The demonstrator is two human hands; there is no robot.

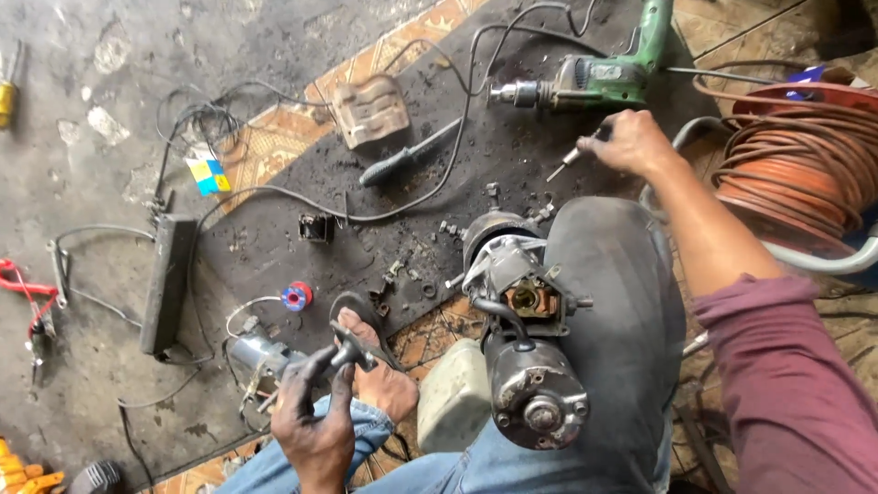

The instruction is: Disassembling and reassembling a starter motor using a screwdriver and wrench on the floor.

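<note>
a grimy starter motor (521, 352) rests on the person's knee, at the centre of the view. the right hand (633, 142) is closed on a small metal tool (569, 160) beside the green drill (594, 73). the left hand (315, 416) grips a small dark part (350, 350). under them a black mat (274, 247) covers the stained concrete floor (82, 174), with a screwdriver (407, 155), loose cables and a coiled orange hose (796, 165) around.

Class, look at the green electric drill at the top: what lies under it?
The green drill lies on a black mat, with black cables running beside it. Patterned floor tiles show past the mat's edge. What the mat covers directly beneath the drill cannot be seen.
</note>
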